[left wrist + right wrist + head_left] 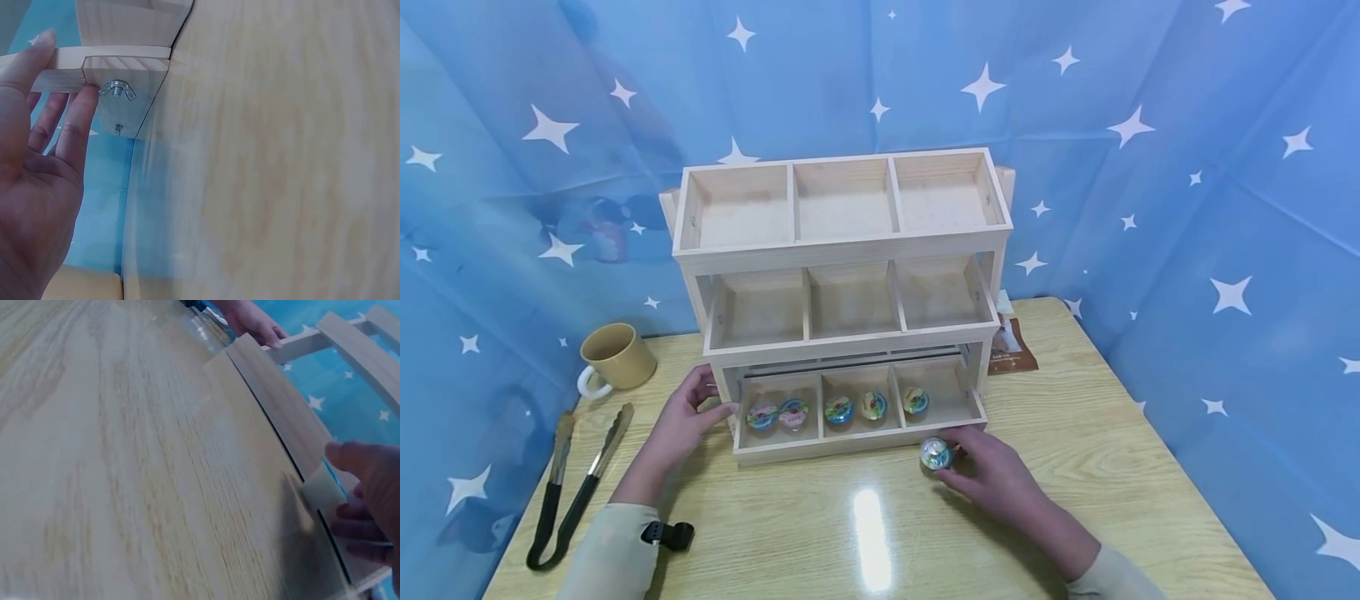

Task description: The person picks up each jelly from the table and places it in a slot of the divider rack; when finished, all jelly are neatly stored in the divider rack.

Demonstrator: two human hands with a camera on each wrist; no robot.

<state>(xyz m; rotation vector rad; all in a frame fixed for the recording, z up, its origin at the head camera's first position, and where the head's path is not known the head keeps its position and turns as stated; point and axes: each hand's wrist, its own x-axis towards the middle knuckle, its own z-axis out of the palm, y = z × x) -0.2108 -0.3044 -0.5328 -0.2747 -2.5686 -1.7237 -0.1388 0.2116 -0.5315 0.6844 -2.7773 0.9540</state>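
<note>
A whitish wooden three-tier rack (842,243) stands on the table. My left hand (691,408) grips its lower left upright, with the thumb on one side of the wood (65,59) and the fingers on the other. Just in front of the bottom tray's right end, my right hand (996,477) pinches a small jelly cup (936,453) with a shiny printed lid. In the right wrist view the pale body of that cup (325,489) shows close to the tray's front board. Other jelly cups (838,409) sit in all three compartments of the bottom tray.
At the left stand a tan mug (621,358) with a white handle and black-handled tongs (574,508). A brown packet (1013,348) lies behind the rack's right side. Blue starry cloth (1210,208) hangs around the wooden table (1120,467).
</note>
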